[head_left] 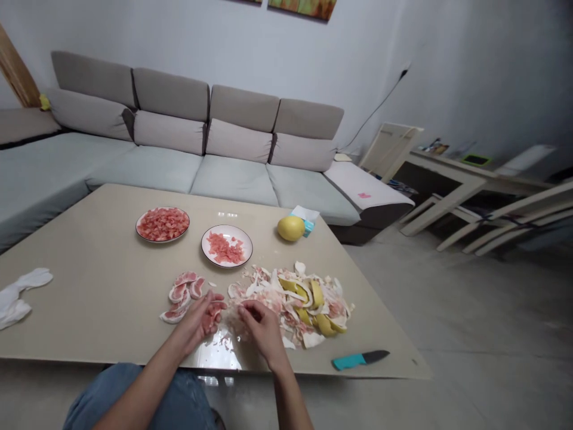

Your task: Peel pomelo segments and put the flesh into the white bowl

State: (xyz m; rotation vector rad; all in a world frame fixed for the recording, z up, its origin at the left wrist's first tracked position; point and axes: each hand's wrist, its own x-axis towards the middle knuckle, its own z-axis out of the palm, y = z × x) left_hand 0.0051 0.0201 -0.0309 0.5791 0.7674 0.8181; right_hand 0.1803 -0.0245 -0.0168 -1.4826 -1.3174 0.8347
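My left hand (203,316) and my right hand (259,325) are close together over the near edge of a beige table (98,263). Both hands curl around a pink pomelo segment (218,309), the right hand pinching at its skin. To the left of my hands lie a few unpeeled pink segments (182,292). Just right of them is a heap of white pith and yellow peel (304,298). Farther back stand a full plate of pink flesh pieces (162,224) and a plate with fewer pieces (227,245).
A whole yellow pomelo (290,227) sits beside a tissue pack (305,217) at the table's far right. A teal-handled knife (360,359) lies near the front right edge. White gloves (18,295) lie at the left. A grey sofa (179,149) runs behind.
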